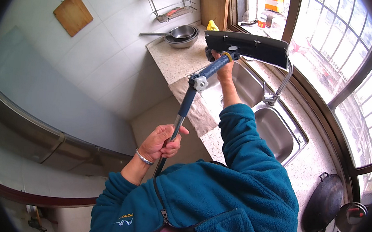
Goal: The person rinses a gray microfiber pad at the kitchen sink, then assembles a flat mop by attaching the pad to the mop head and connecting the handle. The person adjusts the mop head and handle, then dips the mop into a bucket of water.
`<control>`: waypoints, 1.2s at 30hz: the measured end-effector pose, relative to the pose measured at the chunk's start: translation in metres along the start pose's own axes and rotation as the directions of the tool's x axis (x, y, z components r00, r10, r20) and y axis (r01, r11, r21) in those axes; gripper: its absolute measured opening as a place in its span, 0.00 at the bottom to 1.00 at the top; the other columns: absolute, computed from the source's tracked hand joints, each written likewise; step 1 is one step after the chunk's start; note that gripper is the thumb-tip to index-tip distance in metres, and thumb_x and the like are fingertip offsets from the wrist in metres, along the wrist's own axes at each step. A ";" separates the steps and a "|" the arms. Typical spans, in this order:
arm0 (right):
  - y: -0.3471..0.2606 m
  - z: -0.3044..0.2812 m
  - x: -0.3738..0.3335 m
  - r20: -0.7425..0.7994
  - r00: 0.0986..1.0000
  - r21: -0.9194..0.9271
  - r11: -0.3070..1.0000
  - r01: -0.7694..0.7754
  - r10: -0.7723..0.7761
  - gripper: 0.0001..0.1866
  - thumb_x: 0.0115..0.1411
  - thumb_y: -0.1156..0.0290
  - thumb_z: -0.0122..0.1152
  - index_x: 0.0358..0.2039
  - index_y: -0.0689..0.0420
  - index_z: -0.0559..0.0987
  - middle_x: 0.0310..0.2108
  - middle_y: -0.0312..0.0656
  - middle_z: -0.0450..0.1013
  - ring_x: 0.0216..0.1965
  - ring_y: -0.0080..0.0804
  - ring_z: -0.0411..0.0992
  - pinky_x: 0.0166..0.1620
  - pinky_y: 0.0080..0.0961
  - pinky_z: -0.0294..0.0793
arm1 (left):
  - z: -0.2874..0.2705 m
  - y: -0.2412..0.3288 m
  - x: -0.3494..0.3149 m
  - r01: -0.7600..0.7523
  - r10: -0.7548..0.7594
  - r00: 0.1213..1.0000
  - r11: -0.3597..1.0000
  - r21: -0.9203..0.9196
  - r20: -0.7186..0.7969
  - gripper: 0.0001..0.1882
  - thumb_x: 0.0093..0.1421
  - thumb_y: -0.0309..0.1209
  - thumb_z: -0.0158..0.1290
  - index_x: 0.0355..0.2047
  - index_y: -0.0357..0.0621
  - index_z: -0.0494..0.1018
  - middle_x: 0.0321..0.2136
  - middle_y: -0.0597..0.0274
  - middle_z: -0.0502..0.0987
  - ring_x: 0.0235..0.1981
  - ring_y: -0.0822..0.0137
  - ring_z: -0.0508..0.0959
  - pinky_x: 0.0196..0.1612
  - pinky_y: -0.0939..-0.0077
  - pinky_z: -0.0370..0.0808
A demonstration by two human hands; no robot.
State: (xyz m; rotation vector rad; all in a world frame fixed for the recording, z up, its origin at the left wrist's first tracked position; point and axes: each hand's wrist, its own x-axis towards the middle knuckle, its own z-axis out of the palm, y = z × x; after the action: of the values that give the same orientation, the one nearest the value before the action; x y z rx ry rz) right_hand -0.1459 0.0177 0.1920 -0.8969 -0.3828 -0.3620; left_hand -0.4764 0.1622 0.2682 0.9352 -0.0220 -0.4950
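Note:
A long-handled squeegee [186,103] slants up across the middle, its wide black head [247,45] raised over the far end of the sink. My left hand [162,142] is closed around the metal part of its pole, below the dark blue sleeve and white star-shaped knob [200,83]. Reaching over the sink, my right hand [225,67] is behind the pole, just below the head. A dark, crumpled cloth-like wad [209,54] shows at its fingers, which are partly hidden by the squeegee. The double steel sink [274,134] and its faucet [272,97] lie beneath and to the right.
Stacked pans [182,35] stand on the far speckled counter [168,63], near a yellow bottle [212,26]. A black wok [322,203] leans at the right. Barred windows [333,49] run along the right side. A cutting board [73,14] hangs on the tiled wall.

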 end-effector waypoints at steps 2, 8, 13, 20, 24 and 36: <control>-0.002 -0.006 0.006 0.116 0.993 -0.037 0.999 -0.034 0.038 0.04 0.57 0.71 0.65 0.29 0.57 0.82 0.23 0.28 0.74 0.25 0.16 0.70 0.30 0.19 0.70 | -0.001 0.002 -0.002 -0.031 0.031 0.999 0.999 -0.030 -0.009 0.26 0.68 0.47 0.44 0.50 0.32 0.68 0.15 0.68 0.63 0.10 0.81 0.56 0.11 0.85 0.55; -0.020 -0.030 0.005 0.038 0.994 -0.227 0.970 -0.091 0.102 0.09 0.51 0.76 0.66 0.35 0.62 0.82 0.27 0.32 0.78 0.28 0.18 0.72 0.35 0.19 0.73 | -0.019 0.006 -0.004 -0.092 0.113 0.979 0.988 0.121 -0.173 0.25 0.70 0.47 0.40 0.50 0.33 0.67 0.15 0.69 0.63 0.10 0.81 0.56 0.10 0.84 0.56; -0.070 -0.053 0.017 0.111 0.991 -0.268 0.958 0.107 -0.080 0.12 0.55 0.79 0.61 0.41 0.62 0.81 0.31 0.32 0.78 0.31 0.18 0.73 0.38 0.17 0.73 | -0.035 0.002 -0.007 -0.073 0.111 0.951 0.987 0.142 -0.287 0.24 0.70 0.46 0.41 0.49 0.34 0.68 0.16 0.69 0.63 0.10 0.81 0.57 0.11 0.85 0.56; -0.119 -0.048 -0.019 0.255 0.962 0.244 0.956 -0.161 0.097 0.28 0.56 0.82 0.56 0.59 0.66 0.68 0.50 0.43 0.72 0.51 0.28 0.71 0.56 0.24 0.67 | -0.048 0.006 -0.011 -0.106 0.130 0.947 0.990 0.097 -0.294 0.23 0.70 0.44 0.42 0.49 0.35 0.69 0.15 0.70 0.62 0.10 0.81 0.57 0.11 0.86 0.56; -0.124 -0.030 -0.027 0.112 0.991 0.217 0.975 0.041 -0.066 0.27 0.56 0.82 0.60 0.58 0.65 0.68 0.49 0.41 0.72 0.49 0.25 0.71 0.54 0.22 0.69 | -0.046 0.007 -0.013 -0.084 0.106 0.955 0.993 0.088 -0.277 0.23 0.70 0.45 0.42 0.49 0.35 0.68 0.15 0.70 0.62 0.10 0.81 0.57 0.11 0.85 0.56; -0.043 -0.033 -0.042 0.048 0.992 0.102 0.987 -0.122 0.118 0.16 0.57 0.78 0.64 0.46 0.62 0.76 0.39 0.37 0.76 0.39 0.21 0.73 0.45 0.21 0.72 | -0.036 0.004 -0.028 -0.096 0.086 0.974 0.995 -0.037 -0.207 0.22 0.71 0.44 0.40 0.49 0.36 0.68 0.15 0.70 0.61 0.10 0.80 0.57 0.11 0.85 0.57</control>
State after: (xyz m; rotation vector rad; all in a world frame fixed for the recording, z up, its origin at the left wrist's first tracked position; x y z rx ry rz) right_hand -0.1969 -0.0277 0.1829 -0.8213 -0.3812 -0.2104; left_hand -0.4917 0.2035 0.2553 0.9309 0.1332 -0.3108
